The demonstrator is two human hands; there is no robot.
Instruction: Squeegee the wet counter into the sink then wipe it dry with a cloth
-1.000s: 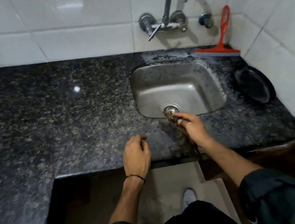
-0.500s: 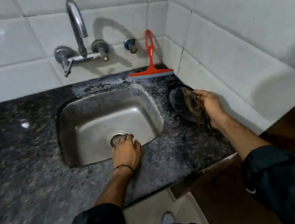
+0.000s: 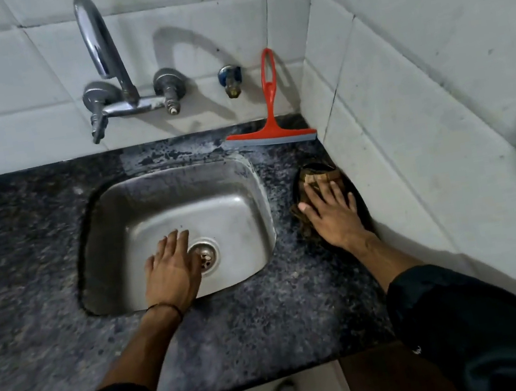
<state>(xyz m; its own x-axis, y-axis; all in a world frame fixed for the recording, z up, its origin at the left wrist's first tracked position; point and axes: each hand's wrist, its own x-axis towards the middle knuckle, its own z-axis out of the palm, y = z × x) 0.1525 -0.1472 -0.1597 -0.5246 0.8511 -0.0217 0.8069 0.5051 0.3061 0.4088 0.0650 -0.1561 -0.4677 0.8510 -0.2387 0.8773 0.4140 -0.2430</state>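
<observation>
While the right hand (image 3: 331,213) presses flat on the brown cloth (image 3: 317,178), its grip is open, with fingers spread, so the palm can push the cloth over the surface (image 3: 271,322) instead of pinching it. The cloth lies under and just ahead of this hand, partly on a dark round object (image 3: 359,209) beside the wall; what this object is, I cannot tell, because hand and cloth cover most of it. The left hand (image 3: 169,268) hangs open over the sink (image 3: 160,191), holding nothing, its fingertips just beside the drain (image 3: 206,255); whether it touches the steel is not clear. Far ahead of the right hand, the red squeegee (image 3: 273,131) leans against the tiles with its blade on the surface, so I judge the squeegee step is finished and the drying is now going on. Wet patches are hard to see on the speckled stone.
</observation>
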